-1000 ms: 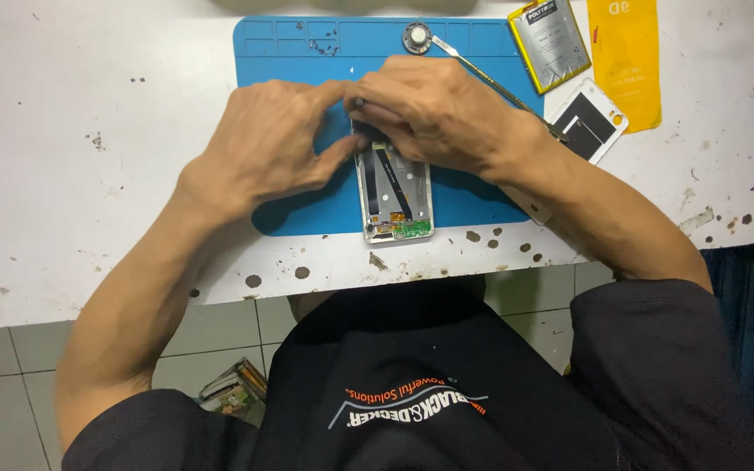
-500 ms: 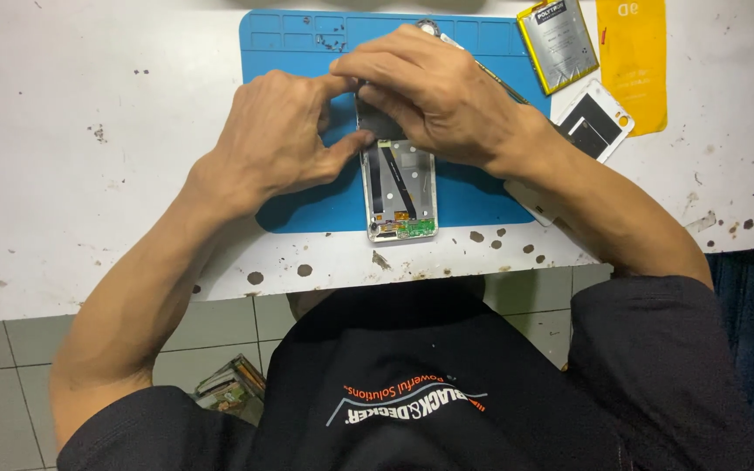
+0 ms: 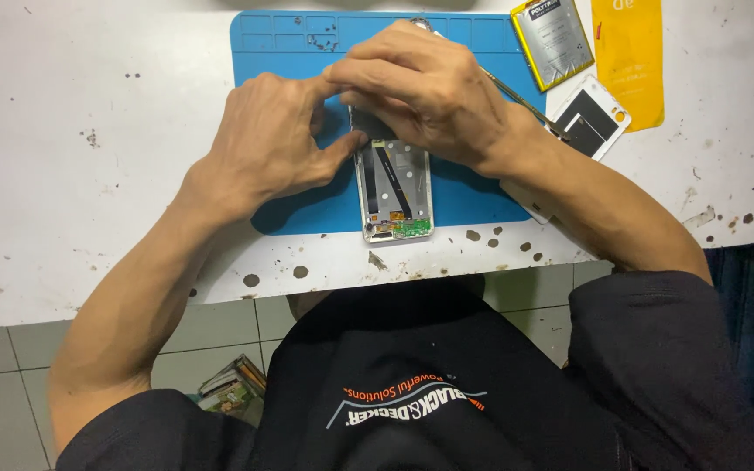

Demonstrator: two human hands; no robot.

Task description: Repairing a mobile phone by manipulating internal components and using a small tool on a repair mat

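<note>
Blue repair mat (image 3: 290, 52) at the table's (image 3: 89, 218) far edge carried the opened phone (image 3: 394, 187), near its front edge. Since a second earlier we had shifted our right hand (image 3: 429, 92) up; left hand (image 3: 277, 148) steadied, both gripping the phone's top end.

A flat silver rectangular battery (image 3: 551, 42) lies beside a yellow plastic sheet (image 3: 628, 54) on the stained white table (image 3: 89, 192).

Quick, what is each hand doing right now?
Left hand: curled, thumb touching the opened phone.
Right hand: fingers bent over the phone's top end; its grip cannot be told.
</note>
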